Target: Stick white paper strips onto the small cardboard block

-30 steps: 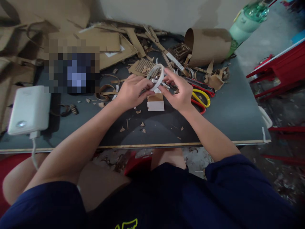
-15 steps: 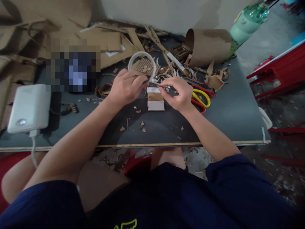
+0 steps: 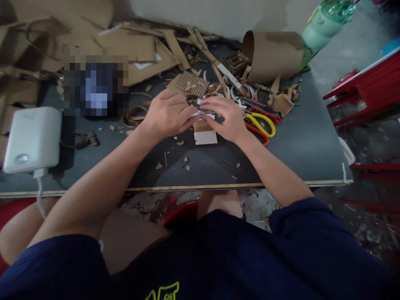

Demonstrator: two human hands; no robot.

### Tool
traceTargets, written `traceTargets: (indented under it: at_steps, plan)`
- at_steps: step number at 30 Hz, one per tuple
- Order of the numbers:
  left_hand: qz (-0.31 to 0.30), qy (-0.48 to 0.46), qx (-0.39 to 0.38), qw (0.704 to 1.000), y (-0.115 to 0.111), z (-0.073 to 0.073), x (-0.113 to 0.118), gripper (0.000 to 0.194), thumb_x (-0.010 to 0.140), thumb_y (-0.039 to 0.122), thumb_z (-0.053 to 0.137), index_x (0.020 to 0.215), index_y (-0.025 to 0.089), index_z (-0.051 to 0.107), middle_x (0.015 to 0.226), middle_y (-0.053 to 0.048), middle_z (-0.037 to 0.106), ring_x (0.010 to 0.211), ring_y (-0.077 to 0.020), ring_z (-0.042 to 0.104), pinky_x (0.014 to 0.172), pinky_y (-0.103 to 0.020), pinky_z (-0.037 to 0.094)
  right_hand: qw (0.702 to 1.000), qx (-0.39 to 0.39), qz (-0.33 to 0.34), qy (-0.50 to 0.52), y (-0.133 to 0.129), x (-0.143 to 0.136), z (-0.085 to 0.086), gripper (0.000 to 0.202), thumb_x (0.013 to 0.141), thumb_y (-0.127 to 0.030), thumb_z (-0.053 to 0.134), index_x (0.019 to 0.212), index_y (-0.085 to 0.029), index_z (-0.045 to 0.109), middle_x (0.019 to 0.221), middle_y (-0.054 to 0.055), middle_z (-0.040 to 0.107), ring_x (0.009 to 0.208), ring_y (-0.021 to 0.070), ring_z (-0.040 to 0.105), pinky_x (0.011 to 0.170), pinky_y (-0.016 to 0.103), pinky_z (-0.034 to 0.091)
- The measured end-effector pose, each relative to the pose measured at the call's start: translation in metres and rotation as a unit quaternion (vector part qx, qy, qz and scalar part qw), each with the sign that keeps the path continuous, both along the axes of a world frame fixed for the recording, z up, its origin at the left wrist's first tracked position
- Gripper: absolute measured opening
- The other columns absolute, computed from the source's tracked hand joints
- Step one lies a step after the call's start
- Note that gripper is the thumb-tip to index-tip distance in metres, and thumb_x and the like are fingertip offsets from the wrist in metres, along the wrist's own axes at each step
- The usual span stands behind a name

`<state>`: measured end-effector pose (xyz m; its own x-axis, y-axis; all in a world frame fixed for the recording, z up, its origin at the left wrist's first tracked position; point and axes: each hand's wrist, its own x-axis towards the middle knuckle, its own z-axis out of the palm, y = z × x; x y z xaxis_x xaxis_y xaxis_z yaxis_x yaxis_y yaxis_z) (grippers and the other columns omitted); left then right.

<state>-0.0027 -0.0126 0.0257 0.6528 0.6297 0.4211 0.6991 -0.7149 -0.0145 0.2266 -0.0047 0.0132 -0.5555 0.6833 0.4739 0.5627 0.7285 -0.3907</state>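
Where the table (image 3: 296, 154) reaches its left end, a white power bank (image 3: 33, 139) lies on the dark top, with a white cable (image 3: 40, 196) running down from its near end over the edge. Flattened cardboard (image 3: 125, 48) is heaped behind it and spreads along the back, partly covered by a pixelated patch. Next comes a curled cardboard strip (image 3: 135, 114), just beside the left hand (image 3: 170, 112). That hand is closed, its thumb and fingertips pinching a pale strip (image 3: 198, 113) that the fingers mostly hide. Beyond the hands lies a ribbed piece of cardboard (image 3: 195, 85), ridges up, among scraps. Under and just in front of the fingertips, the small brown-and-white piece (image 3: 205, 135) lies on the table, its far part covered. From the other side, the right hand (image 3: 225, 118) has its fingers bent and its thumb against the pale strip, gripping it too. To its right are scissors (image 3: 264, 127) with yellow and red handles, and a red-and-black cutter (image 3: 267, 110) just behind them. Farther back, a brown cardboard tube (image 3: 276, 56) lies on its side, a green bottle (image 3: 321, 31) tilted at its right end.
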Motion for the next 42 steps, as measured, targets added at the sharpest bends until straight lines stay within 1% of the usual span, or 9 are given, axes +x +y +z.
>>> traceTargets:
  at_steps: [5, 10, 13, 16, 20, 24, 28, 33, 42]
  plan:
    - [-0.004, -0.026, -0.027, 0.999, 0.005, -0.002, -0.003, 0.036, 0.1, 0.055, 0.043, 0.093, 0.026, 0.065, 0.079, -0.004, 0.066, 0.088, -0.024, 0.064, 0.085, -0.044, 0.047, 1.0, 0.012, -0.021, -0.012, 0.0, 0.001, -0.003, 0.037, 0.099, -0.052, 0.049, 0.102, -0.024, 0.074, 0.104, 0.007, 0.077, 0.106, 0.0261, 0.069, 0.102, 0.05, 0.053]
    - [-0.044, -0.042, -0.045, 0.997, 0.01, -0.004, -0.005, 0.055, 0.099, 0.062, 0.031, 0.067, 0.024, 0.054, 0.063, -0.004, 0.053, 0.065, -0.021, 0.056, 0.072, -0.043, 0.046, 0.999, 0.009, -0.041, 0.013, 0.002, 0.004, -0.003, 0.031, 0.098, -0.047, 0.053, 0.095, -0.025, 0.074, 0.096, 0.004, 0.076, 0.099, 0.0249, 0.069, 0.101, 0.049, 0.051]
    - [-0.038, -0.083, -0.069, 0.993, 0.01, -0.003, -0.009, 0.054, 0.1, 0.062, 0.029, 0.073, 0.024, 0.057, 0.063, -0.002, 0.05, 0.065, -0.0186, 0.052, 0.075, -0.042, 0.046, 0.998, 0.0, -0.048, 0.037, 0.004, 0.004, -0.002, 0.035, 0.097, -0.052, 0.052, 0.095, -0.025, 0.074, 0.096, 0.004, 0.075, 0.099, 0.0249, 0.068, 0.102, 0.049, 0.052]
    - [-0.006, -0.107, -0.069, 0.992, 0.01, -0.001, -0.013, 0.052, 0.101, 0.06, 0.03, 0.079, 0.024, 0.06, 0.065, -0.002, 0.051, 0.069, -0.0185, 0.051, 0.081, -0.043, 0.045, 0.996, 0.0, -0.063, 0.063, 0.001, 0.004, 0.004, 0.044, 0.098, -0.058, 0.046, 0.115, -0.026, 0.071, 0.103, 0.006, 0.075, 0.103, 0.0255, 0.068, 0.106, 0.05, 0.051]
    - [-0.007, -0.1, -0.049, 0.994, 0.011, -0.003, -0.015, 0.05, 0.101, 0.058, 0.033, 0.079, 0.023, 0.061, 0.065, -0.003, 0.051, 0.068, -0.0185, 0.049, 0.082, -0.042, 0.042, 0.992, 0.025, -0.114, 0.042, -0.004, 0.005, 0.013, 0.07, 0.094, -0.069, 0.044, 0.151, -0.03, 0.042, 0.129, 0.009, 0.068, 0.127, 0.0308, 0.059, 0.116, 0.054, 0.043]
    - [-0.039, -0.08, 0.051, 0.995, 0.013, -0.008, -0.01, 0.045, 0.101, 0.047, 0.038, 0.072, 0.022, 0.061, 0.061, -0.002, 0.05, 0.063, -0.0173, 0.046, 0.071, -0.037, 0.037, 0.993, 0.089, -0.072, -0.007, -0.004, 0.005, 0.012, 0.07, 0.094, -0.066, 0.047, 0.152, -0.03, 0.041, 0.149, 0.008, 0.055, 0.145, 0.0314, 0.043, 0.122, 0.051, 0.036]
    - [-0.08, -0.093, 0.108, 0.987, 0.011, -0.012, -0.004, 0.038, 0.099, 0.04, 0.043, 0.073, 0.021, 0.063, 0.06, -0.001, 0.05, 0.059, -0.0152, 0.046, 0.065, -0.034, 0.035, 0.996, 0.083, -0.011, -0.028, -0.003, 0.0, 0.001, 0.044, 0.101, -0.052, 0.041, 0.133, -0.031, 0.062, 0.13, 0.006, 0.069, 0.133, 0.0279, 0.055, 0.113, 0.052, 0.043]
    - [-0.054, -0.069, 0.048, 0.995, 0.009, -0.014, -0.001, 0.036, 0.099, 0.041, 0.045, 0.076, 0.021, 0.065, 0.06, -0.001, 0.049, 0.063, -0.0165, 0.049, 0.07, -0.035, 0.039, 0.996, 0.082, -0.028, 0.006, -0.004, -0.004, -0.007, 0.04, 0.1, -0.053, 0.045, 0.106, -0.027, 0.074, 0.098, 0.005, 0.075, 0.111, 0.0269, 0.064, 0.104, 0.052, 0.048]
    - [-0.025, -0.091, 0.013, 0.995, 0.009, -0.015, 0.001, 0.033, 0.097, 0.042, 0.048, 0.074, 0.023, 0.062, 0.063, -0.002, 0.05, 0.066, -0.0194, 0.054, 0.075, -0.039, 0.042, 0.996, 0.075, -0.041, 0.003, -0.006, -0.002, -0.003, 0.049, 0.103, -0.053, 0.038, 0.139, -0.024, 0.055, 0.092, 0.005, 0.07, 0.107, 0.0268, 0.063, 0.107, 0.053, 0.043]
